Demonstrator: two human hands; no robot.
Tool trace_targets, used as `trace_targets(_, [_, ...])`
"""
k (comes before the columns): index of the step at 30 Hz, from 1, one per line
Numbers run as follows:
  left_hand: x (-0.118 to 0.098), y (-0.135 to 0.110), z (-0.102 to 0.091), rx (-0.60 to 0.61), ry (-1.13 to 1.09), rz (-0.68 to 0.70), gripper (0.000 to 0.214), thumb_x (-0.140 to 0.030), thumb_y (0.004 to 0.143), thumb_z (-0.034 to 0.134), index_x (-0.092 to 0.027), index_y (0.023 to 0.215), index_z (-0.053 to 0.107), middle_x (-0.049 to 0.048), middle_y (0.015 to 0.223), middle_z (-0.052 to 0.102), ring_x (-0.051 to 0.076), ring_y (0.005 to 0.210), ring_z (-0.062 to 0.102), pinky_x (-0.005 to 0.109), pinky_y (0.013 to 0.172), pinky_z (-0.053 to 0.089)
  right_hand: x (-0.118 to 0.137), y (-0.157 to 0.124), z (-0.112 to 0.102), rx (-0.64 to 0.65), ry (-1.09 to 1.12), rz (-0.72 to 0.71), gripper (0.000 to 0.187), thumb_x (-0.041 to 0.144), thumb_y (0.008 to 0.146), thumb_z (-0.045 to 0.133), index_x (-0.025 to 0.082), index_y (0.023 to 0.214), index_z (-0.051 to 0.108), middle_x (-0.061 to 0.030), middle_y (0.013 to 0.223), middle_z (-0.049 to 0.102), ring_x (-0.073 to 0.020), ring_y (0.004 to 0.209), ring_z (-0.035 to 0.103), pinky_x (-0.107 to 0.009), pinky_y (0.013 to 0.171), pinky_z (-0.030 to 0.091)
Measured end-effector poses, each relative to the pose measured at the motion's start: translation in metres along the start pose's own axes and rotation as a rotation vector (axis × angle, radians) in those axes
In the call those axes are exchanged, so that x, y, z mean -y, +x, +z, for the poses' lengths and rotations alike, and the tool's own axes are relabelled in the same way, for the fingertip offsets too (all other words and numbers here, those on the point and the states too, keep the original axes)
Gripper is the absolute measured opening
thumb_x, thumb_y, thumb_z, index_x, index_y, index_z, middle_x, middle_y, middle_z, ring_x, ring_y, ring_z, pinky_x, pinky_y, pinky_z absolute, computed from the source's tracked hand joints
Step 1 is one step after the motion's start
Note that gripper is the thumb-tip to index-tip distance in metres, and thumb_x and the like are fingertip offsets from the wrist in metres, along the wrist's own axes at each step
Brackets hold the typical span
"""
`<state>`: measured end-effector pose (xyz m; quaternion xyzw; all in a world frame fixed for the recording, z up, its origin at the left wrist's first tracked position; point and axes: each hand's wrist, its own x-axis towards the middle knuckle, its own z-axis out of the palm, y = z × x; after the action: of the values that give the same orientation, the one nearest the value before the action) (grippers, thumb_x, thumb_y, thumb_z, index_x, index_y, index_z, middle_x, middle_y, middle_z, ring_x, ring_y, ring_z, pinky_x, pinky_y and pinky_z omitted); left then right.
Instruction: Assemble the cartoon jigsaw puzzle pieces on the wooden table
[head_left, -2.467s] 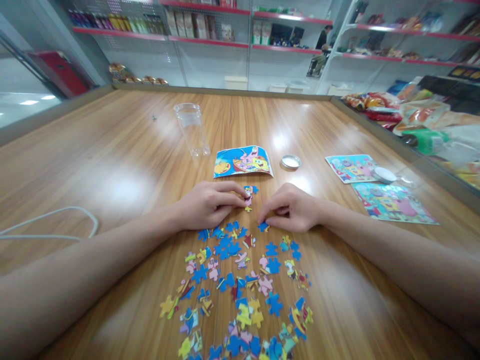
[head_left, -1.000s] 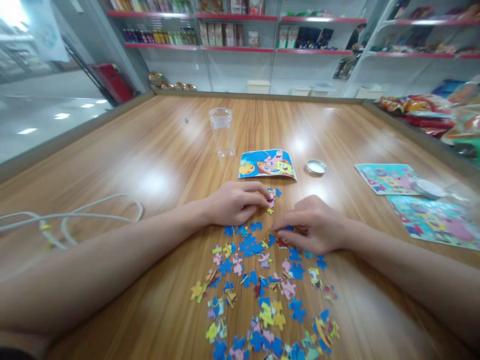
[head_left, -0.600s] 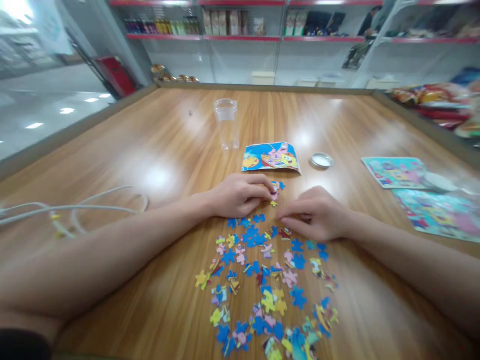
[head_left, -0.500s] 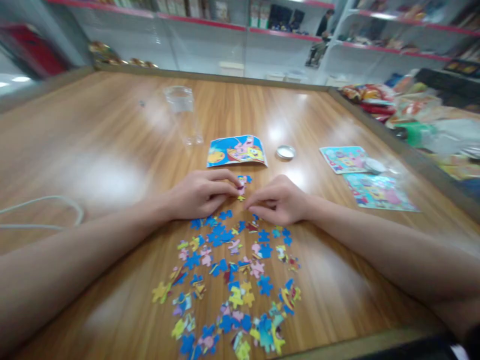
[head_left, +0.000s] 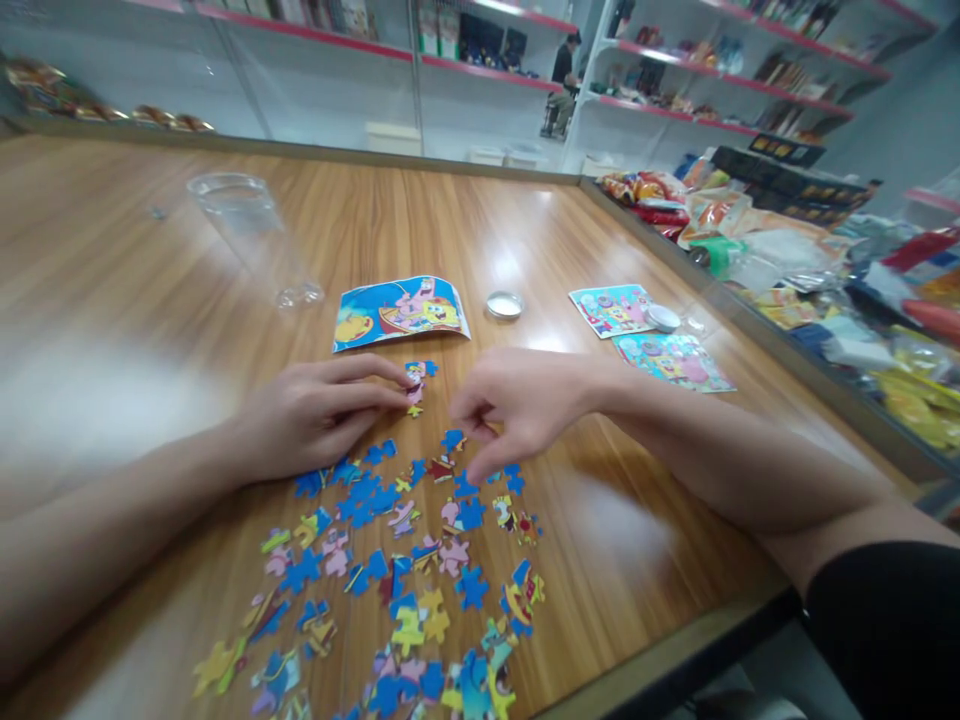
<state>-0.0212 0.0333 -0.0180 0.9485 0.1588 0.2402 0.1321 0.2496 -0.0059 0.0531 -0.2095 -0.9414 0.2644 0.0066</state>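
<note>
My left hand [head_left: 319, 415] rests on the table with its fingers stretched out, the fingertips touching a small group of joined puzzle pieces [head_left: 417, 388] in pink, blue and yellow. To the right of that group, my right hand [head_left: 517, 405] hovers over the upper edge of the loose pieces. Its fingers curl downward, the thumb stands apart from them, and nothing shows between them. Loose jigsaw pieces [head_left: 365, 500] in blue, pink, yellow and red spread below both hands. Beyond the joined group lies a slightly curled picture sheet [head_left: 405, 308] with cartoon figures.
A clear plastic cylinder [head_left: 251, 235] lies at the back left. Right of the picture sheet is a round metal lid [head_left: 504, 305]. Two cartoon cards [head_left: 671, 362] lie farther right, with another lid [head_left: 661, 318]. Packaged goods [head_left: 735, 235] crowd beyond the table's right edge; a person sits far back.
The view has turned to the right. My right hand has shifted from close beside the joined pieces to over the loose ones, its thumb now lower. My left hand stays on the joined group.
</note>
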Motion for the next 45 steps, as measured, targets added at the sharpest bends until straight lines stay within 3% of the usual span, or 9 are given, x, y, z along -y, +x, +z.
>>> trace_targets(4, [0.000,-0.001,0.000,-0.003,0.001,0.012,0.035,-0.010,0.090,0.055,-0.024,0.119,0.069,0.0063,0.128,0.065,0.018,0.115,0.065,0.029,0.100,0.054,0.040,-0.012,-0.009,0.281,-0.263,0.161,0.040,0.055,0.068,0.083,0.017,0.070,0.070,0.0034,0.052,0.055,-0.0098,0.046,0.041,-0.027,0.047,0.022])
trace_targets(8, [0.000,-0.002,-0.001,-0.021,-0.005,0.009,0.035,-0.010,0.089,0.056,-0.024,0.118,0.070,0.0064,0.127,0.066,0.019,0.114,0.066,0.030,0.099,0.056,0.055,-0.020,0.007,0.314,-0.351,0.145,0.029,0.043,0.068,0.087,0.017,0.069,0.074,-0.0012,0.055,0.063,-0.0127,0.049,0.051,-0.029,0.048,0.023])
trace_targets(12, [-0.001,-0.001,0.000,-0.027,-0.008,0.013,0.034,-0.009,0.089,0.056,-0.024,0.116,0.071,0.0068,0.126,0.066,0.019,0.114,0.066,0.029,0.098,0.056,0.050,-0.024,0.009,0.319,-0.397,0.233,0.026,0.040,0.070,0.087,0.017,0.075,0.077,-0.0053,0.063,0.069,-0.0179,0.058,0.062,-0.029,0.052,0.030])
trace_targets(19, [0.001,-0.001,0.003,-0.026,-0.013,0.011,0.034,-0.010,0.089,0.056,-0.024,0.117,0.070,0.0070,0.127,0.066,0.019,0.114,0.066,0.030,0.099,0.056,0.020,-0.021,-0.011,0.451,-0.461,0.669,0.045,0.051,0.065,0.087,0.012,0.085,0.079,-0.0118,0.074,0.072,-0.0265,0.069,0.066,-0.033,0.060,0.040])
trace_targets(24, [0.000,-0.001,0.003,-0.034,-0.007,0.008,0.034,-0.009,0.090,0.056,-0.024,0.116,0.070,0.0068,0.125,0.066,0.018,0.113,0.066,0.030,0.097,0.057,-0.003,-0.017,-0.018,0.471,-0.384,0.589,0.051,0.060,0.069,0.080,0.014,0.089,0.076,-0.0064,0.075,0.067,-0.0198,0.065,0.058,-0.030,0.057,0.032])
trace_targets(30, [-0.001,0.000,0.003,-0.051,0.001,0.014,0.033,-0.009,0.090,0.056,-0.024,0.117,0.070,0.0072,0.125,0.066,0.018,0.114,0.066,0.030,0.098,0.057,-0.004,-0.016,-0.019,0.504,-0.234,0.422,0.047,0.063,0.074,0.075,0.017,0.083,0.072,0.0012,0.064,0.059,-0.0129,0.055,0.046,-0.028,0.055,0.026])
trace_targets(38, [0.001,-0.001,0.004,-0.048,-0.013,0.009,0.034,-0.009,0.089,0.056,-0.024,0.116,0.071,0.0083,0.124,0.067,0.019,0.112,0.067,0.031,0.098,0.058,-0.017,-0.026,-0.024,0.485,-0.401,0.639,0.058,0.068,0.069,0.076,0.012,0.082,0.076,-0.0046,0.067,0.064,-0.0154,0.056,0.050,-0.029,0.054,0.029])
trace_targets(45, [0.000,-0.001,0.003,-0.049,-0.018,0.010,0.033,-0.009,0.089,0.057,-0.024,0.115,0.071,0.0084,0.123,0.068,0.019,0.110,0.068,0.030,0.094,0.059,-0.016,-0.023,-0.022,0.466,-0.351,0.629,0.071,0.081,0.069,0.064,0.012,0.078,0.077,-0.0052,0.060,0.062,-0.0161,0.051,0.051,-0.029,0.051,0.030])
